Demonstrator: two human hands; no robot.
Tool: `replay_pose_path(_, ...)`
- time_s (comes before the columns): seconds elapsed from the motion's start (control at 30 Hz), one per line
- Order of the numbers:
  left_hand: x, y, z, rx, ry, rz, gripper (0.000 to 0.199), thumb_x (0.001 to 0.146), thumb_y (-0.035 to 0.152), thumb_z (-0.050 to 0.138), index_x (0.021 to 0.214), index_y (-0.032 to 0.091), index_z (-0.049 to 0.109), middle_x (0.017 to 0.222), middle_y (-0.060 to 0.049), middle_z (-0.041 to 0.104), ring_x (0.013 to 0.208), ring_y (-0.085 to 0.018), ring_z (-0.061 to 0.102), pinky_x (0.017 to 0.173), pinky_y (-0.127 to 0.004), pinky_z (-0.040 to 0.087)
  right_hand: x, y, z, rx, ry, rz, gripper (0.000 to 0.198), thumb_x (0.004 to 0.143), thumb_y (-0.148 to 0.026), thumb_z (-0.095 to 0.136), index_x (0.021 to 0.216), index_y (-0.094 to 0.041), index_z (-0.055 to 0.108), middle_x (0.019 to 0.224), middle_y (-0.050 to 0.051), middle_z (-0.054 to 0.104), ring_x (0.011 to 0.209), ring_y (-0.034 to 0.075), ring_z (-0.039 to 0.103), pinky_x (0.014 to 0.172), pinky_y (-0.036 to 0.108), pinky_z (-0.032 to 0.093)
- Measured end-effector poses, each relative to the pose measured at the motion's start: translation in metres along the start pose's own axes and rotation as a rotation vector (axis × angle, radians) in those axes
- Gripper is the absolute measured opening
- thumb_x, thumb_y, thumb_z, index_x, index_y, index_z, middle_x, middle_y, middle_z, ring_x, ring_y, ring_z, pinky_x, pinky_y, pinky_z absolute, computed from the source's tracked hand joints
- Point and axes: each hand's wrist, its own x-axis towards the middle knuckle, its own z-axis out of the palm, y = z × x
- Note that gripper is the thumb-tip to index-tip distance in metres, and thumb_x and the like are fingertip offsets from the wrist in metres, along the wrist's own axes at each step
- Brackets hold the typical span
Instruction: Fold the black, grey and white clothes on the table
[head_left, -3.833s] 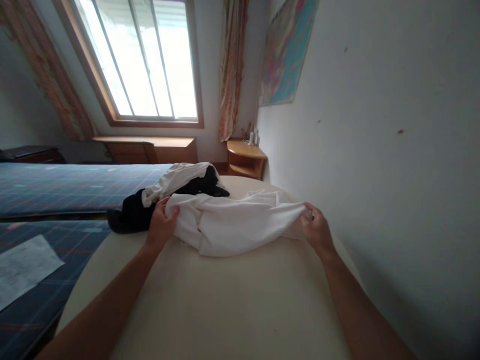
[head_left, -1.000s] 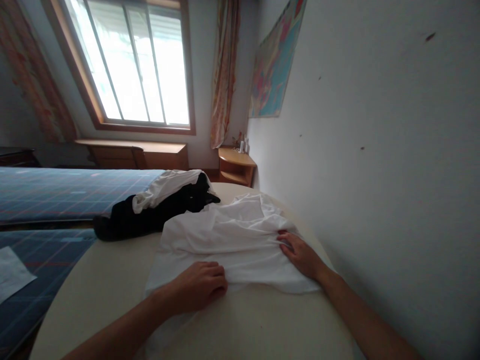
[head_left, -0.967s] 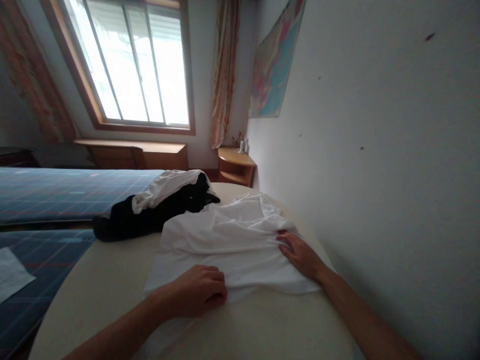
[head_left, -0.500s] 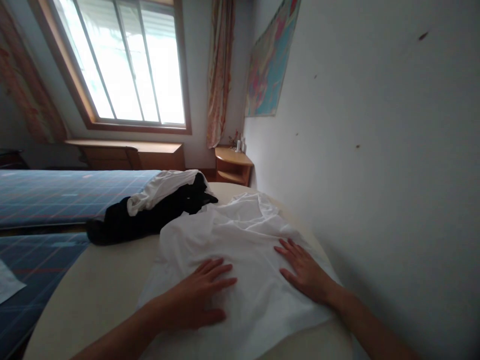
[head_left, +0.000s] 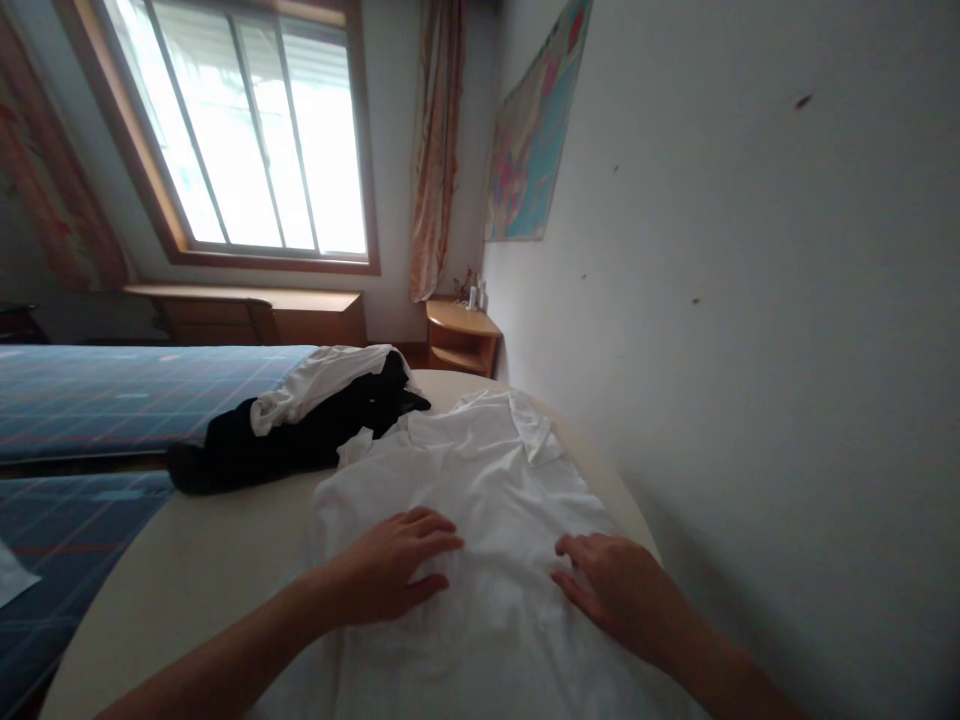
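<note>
A white T-shirt (head_left: 495, 500) lies spread over the round cream table (head_left: 172, 560), its neck and sleeves toward the far side and a few wrinkles across it. My left hand (head_left: 401, 565) is over the left half of the shirt, fingers apart and slightly bent, holding nothing. On the right half, my right hand (head_left: 611, 585) has its fingers curved, with a gap between thumb and forefinger and no cloth visibly gripped. The shirt's near edge runs out of view at the bottom.
Black clothing (head_left: 285, 440) and a white garment (head_left: 322, 380) lie heaped at the table's far left. Beyond is a bed with blue plaid cover (head_left: 150, 400). A white wall (head_left: 787, 400) closes off the right. A small wooden shelf (head_left: 461, 318) stands in the corner.
The shirt now lies flatter, its far sleeves showing more clearly and its cloth reaching nearer to me. My right hand has come lower and its fingers have curled; my left hand has shifted slightly.
</note>
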Motion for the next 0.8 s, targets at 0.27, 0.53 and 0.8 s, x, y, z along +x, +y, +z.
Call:
replay_pose_path(0.27,-0.017,-0.014,0.028,0.169,-0.099,-0.127,0.063,0.097,0.050,0.047,0.155,0.037,0.025,0.165,-0.006,0.013,0.151,-0.036,0.008,0.118,-0.064,0.012,0.015,0.012,0.021,0.075,0.000,-0.114,0.061,0.093,-0.055,0.052,0.144,-0.022,0.049,0.149,0.012,0.048,0.139,0.031,0.042,0.114,0.049,0.034)
replay_pose_path(0.53,-0.035,0.036,-0.012,-0.016,-0.210,-0.073,0.047,0.096,0.052,0.050,0.142,0.039,0.050,0.148,-0.003,0.052,0.137,-0.032,0.046,0.109,-0.051,0.043,0.028,-0.016,0.007,0.037,0.072,-0.048,0.026,0.095,-0.036,0.052,0.088,-0.020,0.070,0.087,0.008,0.072,0.089,0.025,0.066,0.088,0.041,0.049)
replay_pose_path(0.8,-0.012,-0.021,0.020,0.267,0.156,-0.126,0.055,0.099,0.037,0.050,0.151,0.023,0.039,0.158,-0.012,0.035,0.145,-0.033,0.033,0.113,-0.052,0.037,0.045,-0.019,0.030,0.163,0.035,-0.217,0.063,0.090,-0.049,0.057,0.147,-0.025,0.045,0.156,0.010,0.039,0.143,0.030,0.033,0.117,0.046,0.025)
